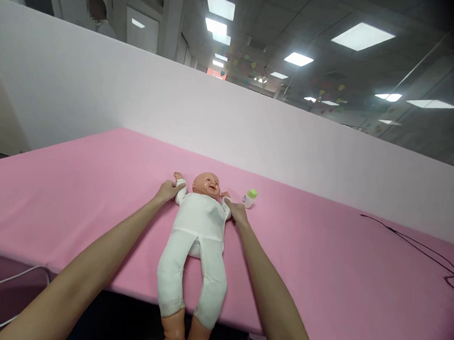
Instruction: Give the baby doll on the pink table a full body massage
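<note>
1. Hands apart: left hand (166,190) clasps one sleeve (180,191) of the baby doll (198,225); right hand (237,212) grips the other sleeve (226,207).
2. Doll lies face-up, center frame, on pink-covered table (312,252), feet past near edge.
3. Green-capped baby bottle (249,198) lies just beside right hand.

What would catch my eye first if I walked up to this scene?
A baby doll in a white bodysuit lies on its back on a pink-covered table, its left-side arm in the image clasped by the left hand and the other under the right hand. A green-capped baby bottle lies just beyond the right hand.
</note>
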### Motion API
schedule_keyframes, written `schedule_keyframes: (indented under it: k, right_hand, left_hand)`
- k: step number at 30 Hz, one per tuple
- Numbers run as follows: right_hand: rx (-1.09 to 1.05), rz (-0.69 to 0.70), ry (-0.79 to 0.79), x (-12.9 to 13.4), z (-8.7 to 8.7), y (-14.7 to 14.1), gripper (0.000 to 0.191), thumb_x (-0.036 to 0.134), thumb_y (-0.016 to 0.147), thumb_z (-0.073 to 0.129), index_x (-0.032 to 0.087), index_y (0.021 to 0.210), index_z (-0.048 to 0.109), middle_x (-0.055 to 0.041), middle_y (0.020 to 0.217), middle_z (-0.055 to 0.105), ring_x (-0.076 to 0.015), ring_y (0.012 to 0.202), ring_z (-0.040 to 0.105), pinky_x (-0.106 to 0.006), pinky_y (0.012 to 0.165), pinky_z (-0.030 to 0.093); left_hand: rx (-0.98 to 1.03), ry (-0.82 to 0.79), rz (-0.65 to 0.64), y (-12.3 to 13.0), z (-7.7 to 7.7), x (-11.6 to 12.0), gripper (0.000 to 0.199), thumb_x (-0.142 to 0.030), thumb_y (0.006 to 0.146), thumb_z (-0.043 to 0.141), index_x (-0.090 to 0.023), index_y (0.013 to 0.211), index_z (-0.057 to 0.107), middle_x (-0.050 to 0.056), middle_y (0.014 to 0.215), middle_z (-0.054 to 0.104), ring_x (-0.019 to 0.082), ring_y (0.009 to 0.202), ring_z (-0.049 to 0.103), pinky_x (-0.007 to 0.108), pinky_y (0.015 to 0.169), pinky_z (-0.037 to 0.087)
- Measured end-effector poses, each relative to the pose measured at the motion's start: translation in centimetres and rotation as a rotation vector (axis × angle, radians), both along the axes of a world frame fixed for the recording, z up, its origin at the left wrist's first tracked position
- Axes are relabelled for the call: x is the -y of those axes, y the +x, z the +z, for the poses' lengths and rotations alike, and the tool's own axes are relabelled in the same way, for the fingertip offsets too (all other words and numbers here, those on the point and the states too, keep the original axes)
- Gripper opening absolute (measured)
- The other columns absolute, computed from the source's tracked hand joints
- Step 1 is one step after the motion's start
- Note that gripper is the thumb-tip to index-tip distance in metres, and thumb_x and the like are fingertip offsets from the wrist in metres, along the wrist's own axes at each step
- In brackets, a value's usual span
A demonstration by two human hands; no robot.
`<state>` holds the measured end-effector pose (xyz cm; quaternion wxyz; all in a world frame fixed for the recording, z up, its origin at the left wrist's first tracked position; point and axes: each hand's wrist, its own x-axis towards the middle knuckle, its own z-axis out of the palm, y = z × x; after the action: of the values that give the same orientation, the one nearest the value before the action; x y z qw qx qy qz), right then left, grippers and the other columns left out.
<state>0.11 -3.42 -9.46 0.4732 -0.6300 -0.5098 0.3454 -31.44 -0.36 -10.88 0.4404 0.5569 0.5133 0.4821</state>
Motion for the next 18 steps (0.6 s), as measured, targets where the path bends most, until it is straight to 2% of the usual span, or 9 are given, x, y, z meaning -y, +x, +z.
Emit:
schedule_keyframes:
  k: [2, 4, 7, 10, 14, 18]
  right_hand:
    - [-0.028, -0.004, -0.070, 0.0, 0.0, 0.2, 0.047, 0.059, 0.069, 0.082, 0.020, 0.055, 0.059, -0.0041, 0.055, 0.063, -0.0183, 0.056, 0.057, -0.030, 0.053, 0.042]
    - [-0.106, 0.046, -0.073, 0.5, 0.5, 0.7, 0.042, 0.056, 0.066, 0.086, 0.018, 0.066, 0.068, -0.0052, 0.065, 0.069, -0.0198, 0.062, 0.062, -0.031, 0.059, 0.047]
    - [-0.199, 0.239, 0.028, 2.2, 1.9, 2.1, 0.045, 0.047, 0.061, 0.092, 0.019, 0.093, 0.076, -0.0058, 0.088, 0.076, -0.0226, 0.079, 0.068, -0.035, 0.073, 0.053]
    - [-0.110, 0.435, 0.114, 4.7, 3.5, 3.3, 0.046, 0.037, 0.065, 0.092, 0.023, 0.106, 0.077, -0.0070, 0.106, 0.077, -0.0266, 0.097, 0.069, -0.039, 0.087, 0.054]
    - [0.144, 0.637, 0.158, 7.4, 4.3, 4.0, 0.024, 0.027, 0.078, 0.079, 0.026, 0.102, 0.081, -0.0078, 0.124, 0.074, -0.0298, 0.118, 0.064, -0.043, 0.102, 0.048]
    - [0.254, 0.708, 0.155, 8.2, 3.3, 4.1, 0.015, 0.019, 0.078, 0.068, 0.027, 0.083, 0.081, -0.0068, 0.119, 0.077, -0.0296, 0.115, 0.064, -0.044, 0.100, 0.049]
  left_hand:
    - [0.005, -0.013, -0.024, -0.2, 0.2, 0.0, 0.046, -0.057, 0.070, 0.080, -0.021, 0.056, 0.056, -0.002, 0.046, 0.050, 0.013, 0.044, 0.046, 0.026, 0.047, 0.031]
    - [0.039, 0.006, -0.114, -0.7, 0.9, 0.3, 0.044, -0.057, 0.069, 0.081, -0.018, 0.061, 0.061, 0.000, 0.051, 0.054, 0.013, 0.046, 0.048, 0.027, 0.048, 0.034]
    - [0.075, 0.118, -0.311, -2.0, 2.5, 1.2, 0.038, -0.049, 0.068, 0.083, -0.015, 0.080, 0.073, 0.005, 0.072, 0.068, 0.018, 0.062, 0.061, 0.029, 0.059, 0.046]
    - [-0.025, 0.260, -0.438, -3.4, 3.8, 2.3, 0.028, -0.037, 0.072, 0.080, -0.017, 0.090, 0.078, 0.008, 0.094, 0.074, 0.024, 0.086, 0.067, 0.032, 0.074, 0.052]
    - [-0.303, 0.388, -0.623, -4.5, 4.4, 3.3, 0.019, -0.022, 0.072, 0.072, -0.022, 0.087, 0.084, 0.009, 0.116, 0.072, 0.025, 0.104, 0.066, 0.031, 0.084, 0.053]
    - [-0.511, 0.453, -0.652, -5.0, 3.9, 4.2, 0.028, -0.011, 0.072, 0.064, -0.026, 0.084, 0.085, 0.009, 0.125, 0.065, 0.027, 0.116, 0.061, 0.027, 0.081, 0.053]
